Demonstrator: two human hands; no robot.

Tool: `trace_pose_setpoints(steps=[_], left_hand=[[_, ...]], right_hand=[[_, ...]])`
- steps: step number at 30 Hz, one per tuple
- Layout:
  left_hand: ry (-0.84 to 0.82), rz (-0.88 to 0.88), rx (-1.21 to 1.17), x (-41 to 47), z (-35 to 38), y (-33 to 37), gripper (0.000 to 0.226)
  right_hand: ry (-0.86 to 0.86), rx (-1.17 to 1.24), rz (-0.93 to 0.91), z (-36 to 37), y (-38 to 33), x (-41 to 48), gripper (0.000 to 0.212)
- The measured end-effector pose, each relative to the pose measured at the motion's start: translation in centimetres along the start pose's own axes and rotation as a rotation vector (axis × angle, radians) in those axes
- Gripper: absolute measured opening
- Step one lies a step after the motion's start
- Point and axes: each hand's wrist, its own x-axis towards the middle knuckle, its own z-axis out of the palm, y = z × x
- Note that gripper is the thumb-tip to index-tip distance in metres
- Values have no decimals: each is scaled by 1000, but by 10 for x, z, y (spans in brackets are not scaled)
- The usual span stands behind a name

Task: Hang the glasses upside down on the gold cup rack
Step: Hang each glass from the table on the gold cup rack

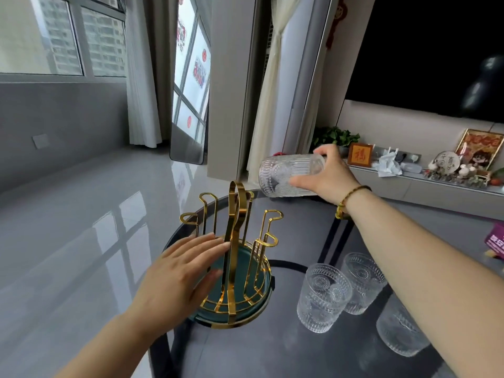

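Observation:
The gold cup rack (237, 252) with a teal tray base stands on the dark round glass table (294, 347); all its prongs are bare. My left hand (180, 274) lies flat against the rack's left side, fingers spread. My right hand (331, 174) grips a ribbed clear glass (283, 174) lying on its side in the air, above and right of the rack, mouth pointing left. Three more clear glasses stand upright on the table: one (323, 297) just right of the rack, one (361, 282) behind it, and one (401, 331) partly hidden under my right forearm.
The table's left edge runs just beside the rack, with glossy grey floor below. A low white shelf (425, 184) with frames, a plant and ornaments stands behind the table. A purple box (495, 241) lies at the far right.

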Motion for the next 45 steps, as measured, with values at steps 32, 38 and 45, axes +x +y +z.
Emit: trace_pose_setpoints(steps=[32,38,45], left_hand=[[84,-315,-96,33,26,2,67],[58,-323,-88,34,27,0,56],[41,-315,-61,35,30,-2,56]], right_hand=[[-472,-383,-80,106,-8,49,78],[-478,-384,-74,112,-5,48,71],[-490,-370,-57,113,-4,48,74]])
